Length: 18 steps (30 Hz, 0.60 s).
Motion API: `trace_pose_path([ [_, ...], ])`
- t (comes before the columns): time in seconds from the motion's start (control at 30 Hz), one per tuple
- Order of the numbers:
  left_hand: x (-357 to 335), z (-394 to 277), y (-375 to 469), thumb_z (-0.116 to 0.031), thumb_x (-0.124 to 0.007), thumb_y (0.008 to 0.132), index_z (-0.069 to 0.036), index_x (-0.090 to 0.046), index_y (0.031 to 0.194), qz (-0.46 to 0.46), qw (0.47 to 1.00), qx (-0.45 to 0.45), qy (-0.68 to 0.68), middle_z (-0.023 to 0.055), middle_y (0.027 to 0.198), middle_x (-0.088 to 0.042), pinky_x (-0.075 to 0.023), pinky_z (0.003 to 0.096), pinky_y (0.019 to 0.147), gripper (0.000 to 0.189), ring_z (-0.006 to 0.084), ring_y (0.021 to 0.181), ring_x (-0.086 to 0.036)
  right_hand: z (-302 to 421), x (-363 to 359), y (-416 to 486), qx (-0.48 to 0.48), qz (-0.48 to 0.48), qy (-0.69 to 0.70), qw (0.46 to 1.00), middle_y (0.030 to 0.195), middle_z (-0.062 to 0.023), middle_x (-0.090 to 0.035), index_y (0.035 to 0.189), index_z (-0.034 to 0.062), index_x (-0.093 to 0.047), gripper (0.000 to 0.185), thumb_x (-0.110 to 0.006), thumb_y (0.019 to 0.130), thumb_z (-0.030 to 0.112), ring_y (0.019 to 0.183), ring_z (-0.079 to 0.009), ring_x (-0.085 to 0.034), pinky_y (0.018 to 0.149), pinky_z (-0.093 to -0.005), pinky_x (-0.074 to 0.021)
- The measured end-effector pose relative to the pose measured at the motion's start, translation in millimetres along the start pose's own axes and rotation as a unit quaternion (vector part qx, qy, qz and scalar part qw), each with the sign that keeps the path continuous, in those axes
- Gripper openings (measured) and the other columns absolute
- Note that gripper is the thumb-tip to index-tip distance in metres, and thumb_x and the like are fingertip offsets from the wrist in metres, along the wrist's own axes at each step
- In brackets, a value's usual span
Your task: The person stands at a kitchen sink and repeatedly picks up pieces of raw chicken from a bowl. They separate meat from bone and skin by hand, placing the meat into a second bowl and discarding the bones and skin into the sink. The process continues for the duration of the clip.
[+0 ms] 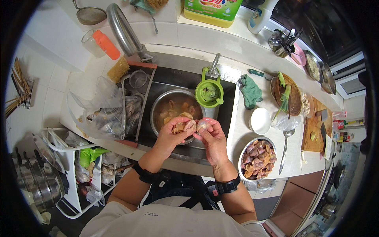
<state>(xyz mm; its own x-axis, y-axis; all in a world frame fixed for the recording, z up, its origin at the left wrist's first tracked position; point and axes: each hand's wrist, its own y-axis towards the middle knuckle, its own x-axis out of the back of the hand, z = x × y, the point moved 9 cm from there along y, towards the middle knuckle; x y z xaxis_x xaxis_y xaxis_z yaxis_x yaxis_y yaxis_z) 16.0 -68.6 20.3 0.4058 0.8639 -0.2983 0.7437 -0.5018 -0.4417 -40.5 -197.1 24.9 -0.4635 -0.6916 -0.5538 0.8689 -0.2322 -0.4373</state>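
Observation:
My left hand and my right hand meet above the front right edge of a steel bowl in the dark sink. Pinched in my left fingers is a piece of raw meat, seemingly poultry gizzard; my right fingers hold a pale, rounded piece beside it. Cloudy water and several yellowish-pink pieces fill the bowl. On the counter at right, a metal bowl holds a heap of similar reddish pieces.
A green strainer hangs below the small tap. Left of the basin lie bagged fish and a long-handled utensil. A white bowl, green cloth, spoon, basket and cutting board with blades stand right.

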Motion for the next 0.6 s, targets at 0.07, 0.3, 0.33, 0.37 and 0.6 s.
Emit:
trace_pose_path([
  [0.07, -0.2, -3.0, -0.8, 0.001, -0.069, 0.085, -0.005, -0.057, 0.120, -0.001, 1.000, 0.000, -0.031, 0.0020, 0.109, -0.064, -0.0510, 0.0233, 0.080, 0.038, 0.0087, 0.095, -0.060, -1.4, 8.9, 0.5, -0.019, -0.031, -0.005, 0.999, 0.111, -0.0035, -0.061, 0.121, 0.0089, -0.054, 0.029, -0.059, 0.094, 0.005, 0.101, -0.0134, -0.060, 0.086, -0.0296, -0.0548],
  [0.3, -17.0, -10.9, -1.5, -0.004, -0.069, 0.083, -0.004, -0.055, 0.125, 0.039, 0.995, -0.080, -0.049, 0.0030, 0.107, -0.064, -0.0482, 0.0220, 0.072, 0.045, 0.0088, 0.093, -0.060, -5.8, -0.2, -0.6, -0.015, 0.021, -0.085, 0.996, 0.102, -0.0034, -0.062, 0.113, 0.0065, -0.057, 0.021, -0.060, 0.093, 0.002, 0.087, -0.0100, -0.060, 0.068, -0.0249, -0.0514],
  [0.33, -15.3, -5.8, -1.0, -0.005, -0.068, 0.084, -0.004, -0.055, 0.125, 0.041, 0.997, -0.054, -0.045, 0.0033, 0.107, -0.064, -0.0482, 0.0222, 0.073, 0.043, 0.0094, 0.093, -0.060, -5.3, -2.3, -0.4, -0.008, 0.031, -0.077, 0.996, 0.102, -0.0032, -0.062, 0.112, 0.0062, -0.057, 0.020, -0.060, 0.093, 0.002, 0.086, -0.0095, -0.059, 0.067, -0.0242, -0.0502],
  [0.37, -13.2, -2.2, -0.9, -0.007, -0.067, 0.085, -0.004, -0.056, 0.124, 0.044, 0.998, -0.033, -0.044, 0.0036, 0.107, -0.064, -0.0483, 0.0224, 0.073, 0.041, 0.0099, 0.094, -0.060, -5.5, -1.7, -0.3, -0.008, 0.028, -0.076, 0.997, 0.101, -0.0030, -0.063, 0.111, 0.0059, -0.057, 0.019, -0.060, 0.093, 0.002, 0.085, -0.0091, -0.059, 0.066, -0.0235, -0.0489],
  [0.6, -3.6, 15.5, 2.7, -0.020, -0.061, 0.094, -0.007, -0.059, 0.121, 0.026, 0.983, 0.017, -0.182, 0.0019, 0.105, -0.064, -0.0493, 0.0242, 0.067, 0.031, 0.0100, 0.089, -0.062, -3.3, -3.8, -5.1, -0.013, 0.040, -0.029, 0.999, 0.095, -0.0007, -0.064, 0.108, 0.0061, -0.059, 0.016, -0.063, 0.092, 0.006, 0.076, -0.0078, -0.056, 0.067, -0.0212, -0.0464],
])
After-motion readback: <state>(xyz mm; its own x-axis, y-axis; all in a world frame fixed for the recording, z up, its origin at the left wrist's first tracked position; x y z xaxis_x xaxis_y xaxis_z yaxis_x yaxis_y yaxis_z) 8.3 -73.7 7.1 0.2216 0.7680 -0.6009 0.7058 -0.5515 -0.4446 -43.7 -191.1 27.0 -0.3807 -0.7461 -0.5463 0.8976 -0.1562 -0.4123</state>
